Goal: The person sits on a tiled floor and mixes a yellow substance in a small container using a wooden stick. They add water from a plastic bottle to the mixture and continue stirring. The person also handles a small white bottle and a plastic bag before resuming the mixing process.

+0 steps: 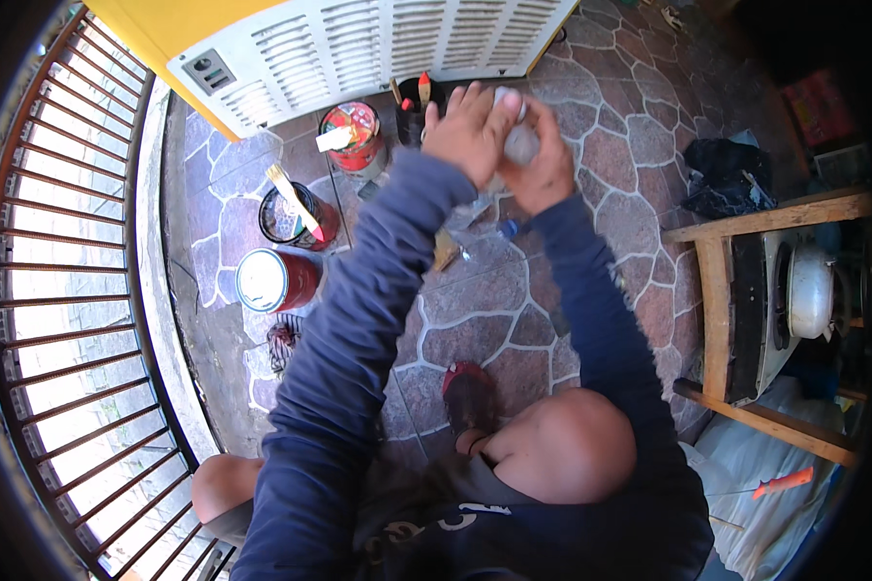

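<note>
My right hand (545,165) is wrapped round a small, translucent whitish plastic container (522,144) with a pale top, held above the stone-patterned floor. My left hand (467,134) lies against its left side and top, fingers spread and pointing away from me, thumb by the pale top. The hands hide much of the container. Below them on the floor are a blue cap-like piece (509,229) and some clear plastic, partly covered by my left arm. Left of my hands stands an open red paint can (354,145) with a smeared rim and a white piece across it.
A dark can (412,121) holds brushes by the white louvred panel (358,48). A paintbrush (295,201) lies across another can; a white-lidded can (264,281) stands nearer. Metal railing (68,290) runs left. At right are a wooden frame (715,310) and black bag (727,174).
</note>
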Available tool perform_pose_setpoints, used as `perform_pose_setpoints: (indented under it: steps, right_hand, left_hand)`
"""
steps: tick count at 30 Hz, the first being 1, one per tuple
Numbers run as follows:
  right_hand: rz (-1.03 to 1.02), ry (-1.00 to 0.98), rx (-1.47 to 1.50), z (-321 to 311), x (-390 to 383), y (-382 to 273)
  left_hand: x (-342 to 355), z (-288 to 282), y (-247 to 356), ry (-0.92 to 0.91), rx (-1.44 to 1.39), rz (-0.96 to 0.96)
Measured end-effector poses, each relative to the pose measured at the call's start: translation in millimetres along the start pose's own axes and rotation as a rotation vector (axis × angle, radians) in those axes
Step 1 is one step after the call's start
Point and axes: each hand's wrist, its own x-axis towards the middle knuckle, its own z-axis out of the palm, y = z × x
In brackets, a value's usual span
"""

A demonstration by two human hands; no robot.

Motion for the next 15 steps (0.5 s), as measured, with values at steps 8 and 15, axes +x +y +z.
perform_pose_setpoints:
  steps: [8, 15]
  right_hand:
    - [-0.027, 0.136, -0.292, -24.4, 87.5, 33.9]
    - [-0.038, 0.141, -0.652, 11.3, 124.7, 63.4]
  left_hand:
    - [-31.0, -119.2, 15.4, 0.397, -0.178, 0.172]
    - [-140.9, -122.7, -31.1, 0.933, -0.243, 0.166]
